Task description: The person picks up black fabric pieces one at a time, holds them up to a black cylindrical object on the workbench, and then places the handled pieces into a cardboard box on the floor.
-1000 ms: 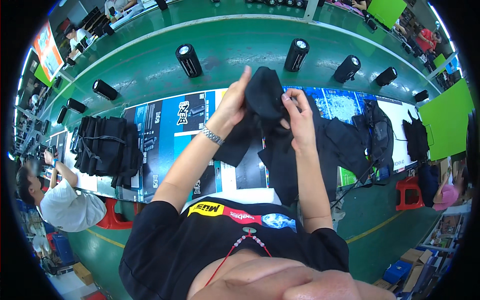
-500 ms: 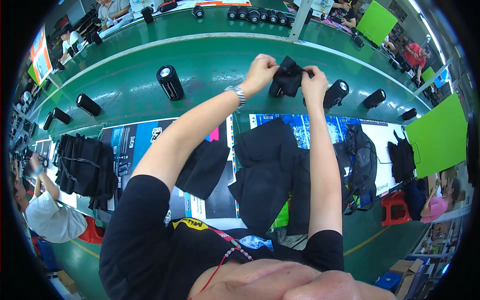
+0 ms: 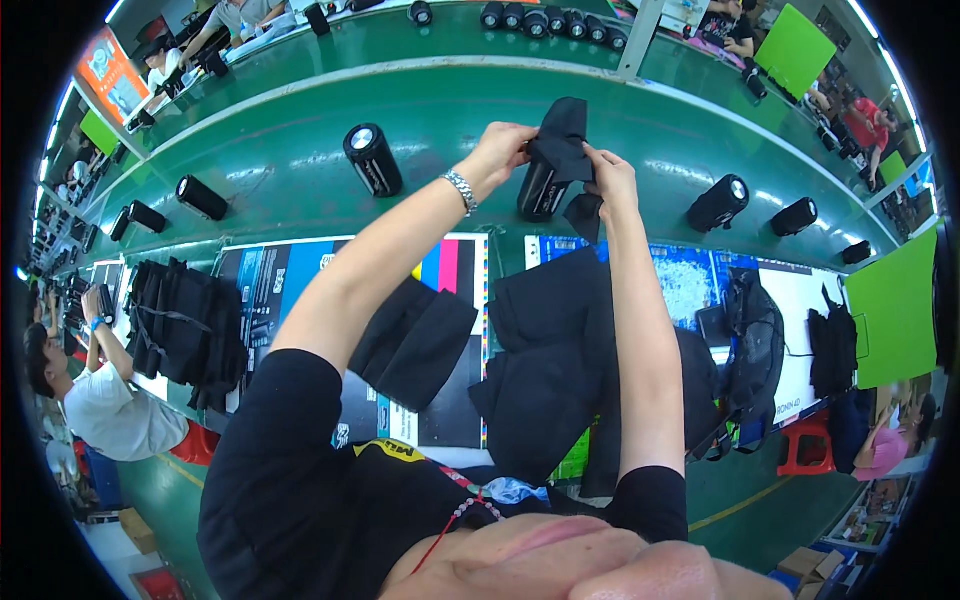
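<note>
A black cylindrical speaker stands slightly tilted on the green conveyor surface ahead of me. A black cloth bag covers its upper end, one flap sticking up. My left hand pinches the cloth on the left side. On the right, my right hand grips the cloth's edge with fingers closed, and another dark piece of cloth hangs below it. Black cloth pieces lie spread on the printed sheets nearer to me.
Other black speakers stand spaced along the belt on both sides. A stack of black cloth lies at left, a black backpack at right. A metal rail crosses beyond the belt. People sit at either side, near red stools.
My view has swung, shifting the scene to the right. The cloth, earlier spread between my hands in front of the speaker, now sits on its top, and more of the speaker's side shows.
</note>
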{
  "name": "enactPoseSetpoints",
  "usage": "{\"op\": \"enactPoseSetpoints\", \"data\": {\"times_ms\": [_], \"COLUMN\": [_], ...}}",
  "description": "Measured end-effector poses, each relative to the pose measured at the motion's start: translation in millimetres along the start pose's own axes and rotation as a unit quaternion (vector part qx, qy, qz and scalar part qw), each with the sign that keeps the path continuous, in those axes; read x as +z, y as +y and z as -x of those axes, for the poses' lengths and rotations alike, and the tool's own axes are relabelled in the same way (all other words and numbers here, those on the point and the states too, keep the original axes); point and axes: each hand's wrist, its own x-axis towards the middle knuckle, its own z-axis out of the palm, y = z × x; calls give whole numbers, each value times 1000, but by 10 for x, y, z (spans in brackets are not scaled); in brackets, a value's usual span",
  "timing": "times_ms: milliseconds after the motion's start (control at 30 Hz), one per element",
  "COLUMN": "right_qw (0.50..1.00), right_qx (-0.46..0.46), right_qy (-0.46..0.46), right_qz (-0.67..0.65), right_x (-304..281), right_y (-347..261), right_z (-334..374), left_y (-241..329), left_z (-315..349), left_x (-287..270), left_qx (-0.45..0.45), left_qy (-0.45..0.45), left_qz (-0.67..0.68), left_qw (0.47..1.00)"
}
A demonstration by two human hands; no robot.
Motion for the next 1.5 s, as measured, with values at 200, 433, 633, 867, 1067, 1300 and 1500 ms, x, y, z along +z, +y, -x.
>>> {"op": "enactPoseSetpoints", "data": {"times_ms": [200, 433, 633, 867, 1067, 1300, 1500], "right_qw": [899, 852, 898, 908, 836, 792, 780], "right_qx": [-93, -75, -47, -80, -135, -117, -168], "right_qy": [35, 29, 3, 11, 42, 42, 59], "right_qz": [427, 517, 438, 411, 531, 597, 600], "right_x": [8, 30, -429, -448, -510, -618, -252], "right_y": [11, -39, 178, 214, 534, 372, 300], "right_z": [-30, -85, -287, 68, -19, -32, 231], "left_y": [-156, -33, -419, -986, -1382, -1295, -1002], "left_z": [320, -1, -1, -244, -313, -255, -144], "left_x": [-72, -17, 478, 141, -20, 158, 16], "left_qx": [-161, -95, -45, 283, 413, 396, 245], "left_qy": [50, 20, -16, 35, 106, 91, 192], "left_qz": [-19, -99, -49, -397, -554, -538, -591], "left_qw": [986, 990, 998, 872, 715, 739, 744]}}
